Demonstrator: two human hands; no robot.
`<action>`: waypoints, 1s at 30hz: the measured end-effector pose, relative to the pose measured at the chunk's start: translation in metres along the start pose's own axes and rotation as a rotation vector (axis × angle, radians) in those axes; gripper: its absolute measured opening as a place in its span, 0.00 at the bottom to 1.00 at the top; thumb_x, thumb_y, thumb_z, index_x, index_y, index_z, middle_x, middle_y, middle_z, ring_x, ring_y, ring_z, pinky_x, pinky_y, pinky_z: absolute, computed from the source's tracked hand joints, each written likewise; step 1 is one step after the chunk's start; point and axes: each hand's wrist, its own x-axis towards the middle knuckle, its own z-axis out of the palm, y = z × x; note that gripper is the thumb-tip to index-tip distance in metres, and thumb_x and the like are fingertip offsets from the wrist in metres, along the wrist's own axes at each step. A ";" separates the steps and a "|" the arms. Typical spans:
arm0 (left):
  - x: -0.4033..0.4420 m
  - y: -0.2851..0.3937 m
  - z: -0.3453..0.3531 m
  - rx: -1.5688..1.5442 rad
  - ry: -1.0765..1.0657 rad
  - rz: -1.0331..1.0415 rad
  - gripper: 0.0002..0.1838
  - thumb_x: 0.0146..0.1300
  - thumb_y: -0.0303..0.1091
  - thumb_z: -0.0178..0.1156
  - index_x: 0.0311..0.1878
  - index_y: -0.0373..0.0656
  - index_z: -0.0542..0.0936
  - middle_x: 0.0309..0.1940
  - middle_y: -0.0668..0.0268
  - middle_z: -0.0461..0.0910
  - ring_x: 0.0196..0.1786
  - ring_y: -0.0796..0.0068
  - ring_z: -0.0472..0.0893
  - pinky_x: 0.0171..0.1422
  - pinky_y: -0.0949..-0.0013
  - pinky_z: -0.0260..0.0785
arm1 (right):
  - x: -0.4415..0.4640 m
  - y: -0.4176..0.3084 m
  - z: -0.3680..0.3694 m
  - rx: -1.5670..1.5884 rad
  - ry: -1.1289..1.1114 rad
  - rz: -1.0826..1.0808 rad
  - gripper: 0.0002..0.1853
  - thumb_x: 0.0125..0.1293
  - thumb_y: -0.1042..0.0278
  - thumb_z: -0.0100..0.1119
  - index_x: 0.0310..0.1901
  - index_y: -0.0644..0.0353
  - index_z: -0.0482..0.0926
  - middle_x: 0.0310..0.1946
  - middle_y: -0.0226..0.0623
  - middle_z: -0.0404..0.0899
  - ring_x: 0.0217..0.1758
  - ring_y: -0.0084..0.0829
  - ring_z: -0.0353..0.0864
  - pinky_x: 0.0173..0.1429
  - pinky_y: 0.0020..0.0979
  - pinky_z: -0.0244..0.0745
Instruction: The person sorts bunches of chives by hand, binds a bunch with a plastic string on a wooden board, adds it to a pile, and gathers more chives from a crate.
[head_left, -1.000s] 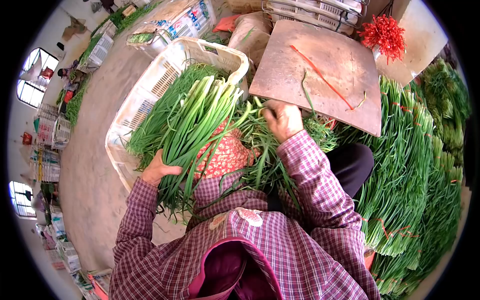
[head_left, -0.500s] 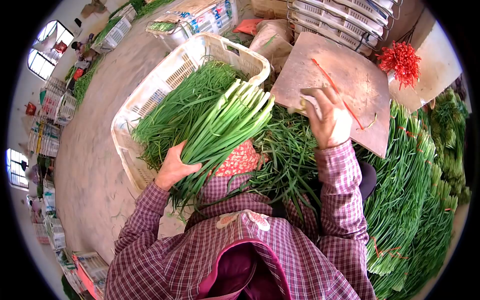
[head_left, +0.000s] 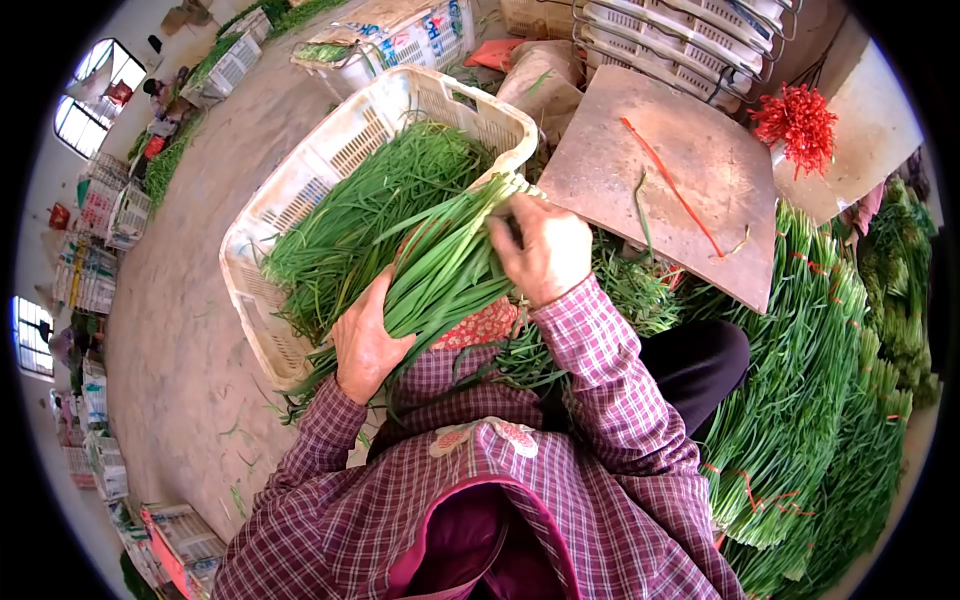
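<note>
A bunch of long green stalks (head_left: pixel 452 268) with pale ends lies slanted over the near side of a white plastic basket (head_left: pixel 262 200). My left hand (head_left: pixel 368 338) is wrapped round its leafy lower part. At the pale upper ends, my right hand (head_left: pixel 545 245) is closed on the stalks with bent fingers. More loose greens (head_left: pixel 385 200) fill the basket behind the bunch. Under it, a red floral cloth (head_left: pixel 480 326) partly shows. To the right of my right hand is a brown board (head_left: pixel 690 150) with a red strip (head_left: pixel 672 188) and a green leaf on it.
Tied bundles of greens (head_left: pixel 780 400) are piled at the right. Red ties (head_left: pixel 797 128) hang beyond the board, near stacked white crates (head_left: pixel 680 50). Loose leaves (head_left: pixel 635 290) lie below the board. A person (head_left: pixel 155 88) is far off at the upper left.
My right hand has come left from over the board and closed on the pale stalk ends. My left hand has shifted slightly right and down the bunch.
</note>
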 end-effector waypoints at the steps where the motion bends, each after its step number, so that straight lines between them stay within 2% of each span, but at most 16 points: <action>1: 0.000 0.001 0.001 -0.001 0.050 0.055 0.37 0.43 0.30 0.68 0.61 0.38 0.69 0.39 0.49 0.83 0.41 0.50 0.84 0.44 0.58 0.74 | 0.002 0.007 -0.001 0.053 0.060 -0.024 0.08 0.62 0.64 0.61 0.30 0.55 0.74 0.23 0.36 0.79 0.19 0.33 0.79 0.22 0.37 0.76; 4: -0.003 -0.004 0.003 0.023 0.022 0.030 0.39 0.43 0.31 0.70 0.63 0.39 0.69 0.40 0.48 0.83 0.42 0.49 0.83 0.45 0.58 0.74 | 0.004 0.053 -0.022 -0.125 0.276 -0.108 0.05 0.63 0.66 0.60 0.31 0.54 0.75 0.21 0.36 0.78 0.16 0.32 0.76 0.19 0.33 0.73; 6: -0.004 -0.007 0.003 0.046 0.009 0.029 0.40 0.43 0.32 0.71 0.64 0.40 0.69 0.42 0.48 0.83 0.43 0.49 0.83 0.46 0.58 0.74 | 0.004 0.088 -0.057 -0.278 0.319 -0.023 0.05 0.63 0.65 0.61 0.31 0.53 0.76 0.21 0.36 0.79 0.17 0.32 0.78 0.21 0.33 0.74; 8: -0.006 -0.006 0.003 0.064 -0.009 0.027 0.40 0.43 0.33 0.71 0.64 0.41 0.69 0.43 0.49 0.83 0.43 0.49 0.83 0.47 0.58 0.74 | -0.001 0.124 -0.086 -0.464 0.203 0.253 0.06 0.62 0.62 0.63 0.32 0.54 0.80 0.26 0.33 0.83 0.21 0.29 0.81 0.25 0.30 0.77; 9: -0.005 -0.002 0.003 0.045 0.020 0.059 0.39 0.44 0.33 0.72 0.64 0.42 0.70 0.42 0.49 0.82 0.42 0.48 0.82 0.45 0.56 0.73 | -0.002 0.123 -0.101 -0.608 0.066 0.283 0.05 0.62 0.61 0.64 0.37 0.50 0.82 0.30 0.30 0.84 0.25 0.28 0.83 0.29 0.31 0.80; 11: -0.005 0.001 0.006 0.024 0.049 0.092 0.38 0.45 0.33 0.72 0.64 0.44 0.71 0.42 0.48 0.81 0.41 0.47 0.81 0.43 0.55 0.72 | -0.006 0.113 -0.107 -0.570 -0.113 0.316 0.07 0.61 0.60 0.65 0.40 0.45 0.83 0.33 0.30 0.83 0.26 0.31 0.83 0.31 0.34 0.80; 14: -0.006 0.001 0.007 0.034 0.067 0.148 0.37 0.45 0.33 0.72 0.63 0.46 0.71 0.42 0.49 0.81 0.40 0.48 0.82 0.44 0.55 0.72 | 0.011 0.055 -0.085 -0.342 -0.043 -0.019 0.11 0.57 0.59 0.67 0.42 0.45 0.83 0.37 0.31 0.81 0.36 0.34 0.82 0.41 0.36 0.81; 16: -0.007 0.004 0.004 0.093 0.026 0.116 0.42 0.42 0.31 0.72 0.66 0.46 0.70 0.53 0.51 0.79 0.51 0.50 0.81 0.52 0.59 0.75 | 0.023 0.026 -0.057 -0.242 -0.093 -0.233 0.12 0.55 0.58 0.67 0.42 0.45 0.82 0.39 0.32 0.80 0.44 0.37 0.80 0.45 0.37 0.80; 17: -0.008 0.006 0.004 0.097 0.026 0.120 0.42 0.42 0.31 0.72 0.66 0.46 0.70 0.53 0.51 0.79 0.51 0.50 0.81 0.52 0.59 0.75 | 0.027 0.018 -0.042 -0.217 -0.155 -0.303 0.12 0.55 0.59 0.67 0.42 0.45 0.82 0.40 0.33 0.79 0.47 0.38 0.79 0.46 0.38 0.79; 20: -0.007 0.008 0.003 0.122 0.037 0.160 0.43 0.42 0.31 0.72 0.66 0.46 0.69 0.52 0.51 0.79 0.51 0.50 0.81 0.52 0.59 0.75 | 0.038 0.020 -0.002 -0.081 -0.333 -0.429 0.12 0.55 0.59 0.67 0.42 0.47 0.82 0.36 0.35 0.81 0.43 0.41 0.81 0.45 0.40 0.79; 22: -0.007 0.005 0.003 0.098 0.018 0.111 0.42 0.42 0.30 0.72 0.66 0.46 0.69 0.51 0.50 0.80 0.50 0.50 0.82 0.51 0.59 0.75 | 0.044 0.014 0.001 -0.068 -0.547 -0.182 0.12 0.55 0.61 0.67 0.41 0.49 0.82 0.34 0.38 0.83 0.40 0.42 0.83 0.47 0.39 0.80; 23: -0.006 0.004 0.004 0.098 0.018 0.110 0.42 0.42 0.30 0.72 0.66 0.46 0.69 0.51 0.50 0.80 0.50 0.50 0.82 0.51 0.59 0.75 | 0.044 0.017 0.000 -0.068 -0.547 -0.182 0.12 0.55 0.61 0.67 0.41 0.49 0.82 0.34 0.38 0.83 0.40 0.42 0.83 0.47 0.39 0.80; 26: -0.006 0.001 0.007 0.060 0.066 0.148 0.42 0.42 0.30 0.72 0.66 0.45 0.70 0.48 0.49 0.81 0.48 0.52 0.83 0.50 0.59 0.75 | 0.036 0.040 0.004 0.470 -0.106 0.154 0.12 0.60 0.66 0.67 0.43 0.61 0.80 0.35 0.42 0.85 0.39 0.38 0.86 0.45 0.37 0.81; 27: -0.006 0.002 0.006 0.037 0.035 0.110 0.41 0.43 0.30 0.72 0.66 0.45 0.70 0.47 0.49 0.82 0.47 0.53 0.83 0.50 0.60 0.75 | 0.038 0.046 -0.002 0.548 -0.131 0.270 0.13 0.62 0.66 0.66 0.44 0.64 0.79 0.31 0.41 0.85 0.32 0.32 0.85 0.40 0.34 0.81; 29: -0.004 0.002 0.007 0.009 0.002 0.074 0.41 0.43 0.30 0.72 0.65 0.45 0.70 0.46 0.50 0.82 0.46 0.53 0.84 0.49 0.60 0.75 | 0.035 0.057 -0.018 0.959 -0.056 0.522 0.11 0.62 0.66 0.66 0.43 0.62 0.80 0.29 0.38 0.84 0.28 0.26 0.82 0.35 0.29 0.80; 30: -0.004 0.000 0.008 0.010 0.008 0.088 0.40 0.44 0.31 0.72 0.65 0.44 0.70 0.44 0.50 0.82 0.45 0.53 0.84 0.48 0.61 0.75 | 0.034 0.070 -0.026 0.967 0.017 0.566 0.10 0.62 0.67 0.66 0.43 0.60 0.80 0.30 0.37 0.83 0.27 0.24 0.81 0.33 0.27 0.79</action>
